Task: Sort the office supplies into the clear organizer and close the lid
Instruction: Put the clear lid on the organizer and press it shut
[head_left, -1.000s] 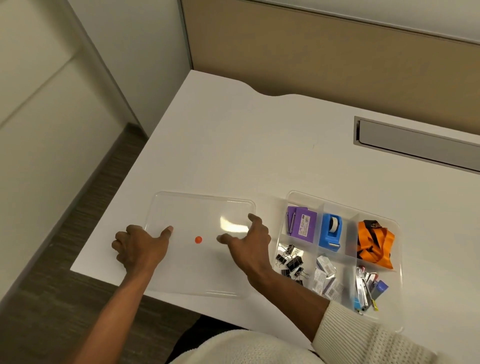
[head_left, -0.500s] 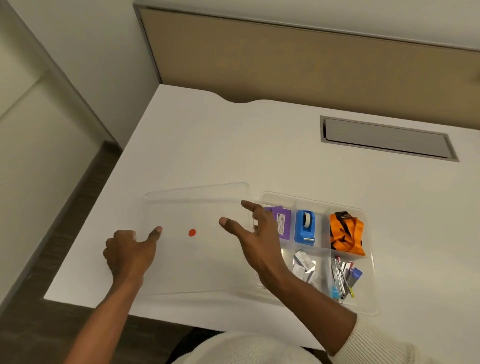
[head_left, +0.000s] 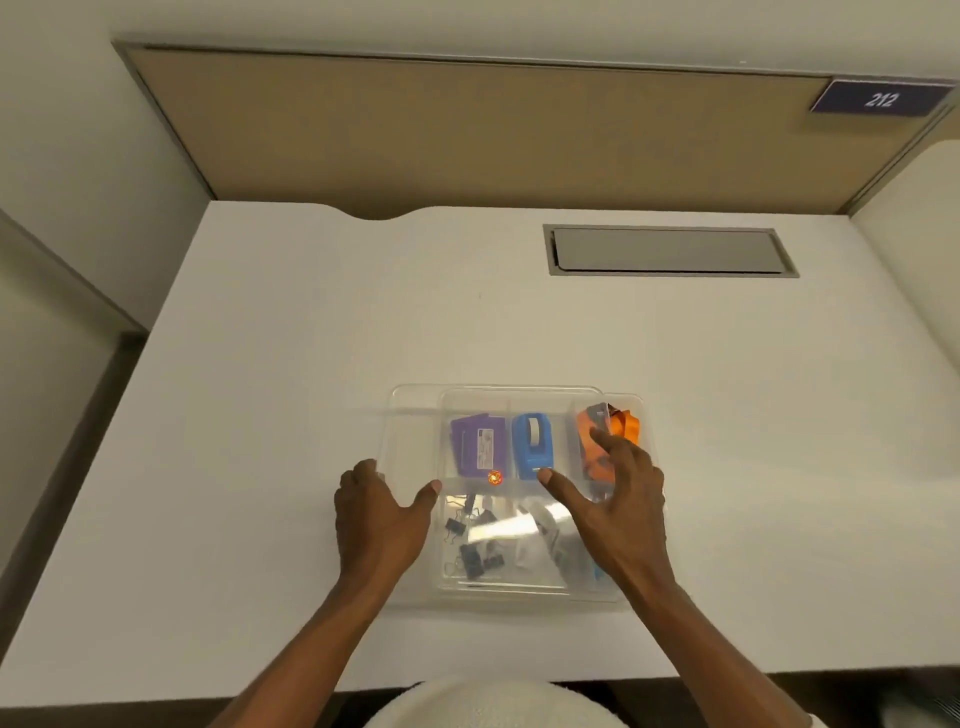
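The clear organizer (head_left: 636, 408) sits on the white desk and holds a purple box (head_left: 478, 444), a blue tape dispenser (head_left: 532, 444), an orange item (head_left: 626, 423) and black binder clips (head_left: 470, 553). The clear lid (head_left: 415, 405), marked with a red dot (head_left: 494, 477), lies over most of the organizer, offset a little to the left. My left hand (head_left: 376, 519) grips the lid's left edge. My right hand (head_left: 618, 499) holds the lid at its right side, fingers spread on top of it.
A grey cable hatch (head_left: 670, 250) is set into the desk (head_left: 311, 364) at the back right. A tan partition (head_left: 467, 130) rises behind the desk, with a "212" sign (head_left: 880, 97) at its right end. The desk's left edge drops to the floor.
Both hands have carried the lid to the right, from beside the organizer to over it. The view has also shifted to the right.
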